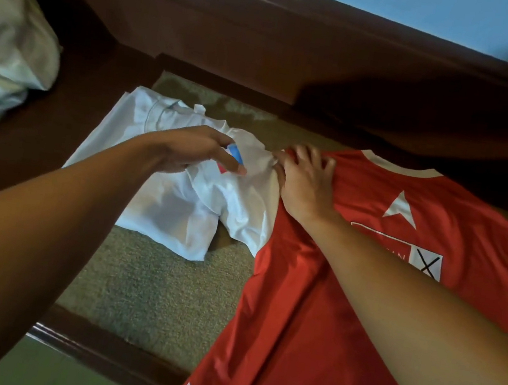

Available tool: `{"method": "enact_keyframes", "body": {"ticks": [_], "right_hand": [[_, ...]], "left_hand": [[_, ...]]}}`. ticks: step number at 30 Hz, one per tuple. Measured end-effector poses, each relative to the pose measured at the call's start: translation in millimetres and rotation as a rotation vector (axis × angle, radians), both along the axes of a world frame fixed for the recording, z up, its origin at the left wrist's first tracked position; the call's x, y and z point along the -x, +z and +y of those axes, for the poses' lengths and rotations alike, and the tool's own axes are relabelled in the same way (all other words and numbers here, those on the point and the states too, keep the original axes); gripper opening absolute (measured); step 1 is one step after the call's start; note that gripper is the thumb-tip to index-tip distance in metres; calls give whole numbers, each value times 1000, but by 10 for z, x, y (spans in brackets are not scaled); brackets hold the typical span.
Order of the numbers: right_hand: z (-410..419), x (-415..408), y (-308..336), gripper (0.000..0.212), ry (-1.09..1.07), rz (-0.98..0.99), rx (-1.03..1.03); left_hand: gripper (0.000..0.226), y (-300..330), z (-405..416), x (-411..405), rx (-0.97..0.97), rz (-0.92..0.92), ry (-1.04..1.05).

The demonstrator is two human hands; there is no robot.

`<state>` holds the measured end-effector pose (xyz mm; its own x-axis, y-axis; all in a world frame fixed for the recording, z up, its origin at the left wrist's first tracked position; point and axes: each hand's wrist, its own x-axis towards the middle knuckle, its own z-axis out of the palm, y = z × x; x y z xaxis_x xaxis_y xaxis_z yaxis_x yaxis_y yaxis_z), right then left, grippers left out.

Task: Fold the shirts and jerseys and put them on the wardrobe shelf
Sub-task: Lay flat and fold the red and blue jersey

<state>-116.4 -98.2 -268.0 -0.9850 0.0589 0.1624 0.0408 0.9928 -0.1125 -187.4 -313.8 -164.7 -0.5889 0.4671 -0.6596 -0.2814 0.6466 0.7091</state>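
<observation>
1. Nearest the camera, the red jersey [347,287] is spread flat over the olive carpet [147,291]. Its hem runs out of the bottom of the view, where a blue panel shows. This jersey is the landmark for everything else.

2. On the jersey's chest there is a white triangle and a boxed X print, face up, with the white-trimmed collar at the far end.

3. The right hand [306,180] lies on the jersey's left shoulder, fingers spread and pressing flat. It pins the cloth and grips nothing.

4. Just left of that shoulder, and touching it, is the white shirt [179,201], rumpled and lying partly over the jersey's white sleeve.

5. The left hand [199,152] hovers over the white shirt with fingers loosely curved and nothing pinched. A small blue and red print shows under it.

6. My read on handling: the jersey looks thin, glossy and slippery, so it will likely slide and lose its creases. I would take it at the shoulder seam and the hem, then smooth it. The white shirt looks softer and limp, so I would lift it by both shoulders.

7. Far left of the jersey, pale bedding [7,59] is bunched up. Beyond the jersey, dark wooden furniture [268,31] crosses the view. No wardrobe shelf is visible.
</observation>
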Motion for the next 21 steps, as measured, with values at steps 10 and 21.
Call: {"method": "enact_keyframes", "body": {"ticks": [10,21], "right_hand": [[-82,-8,-6,34,-42,-99,-37],[-536,-497,66,63,80,-33,31]], "left_hand": [[49,-37,-247,-58,-111,-135,189],[39,-359,-353,-264,325,454,415]]}}
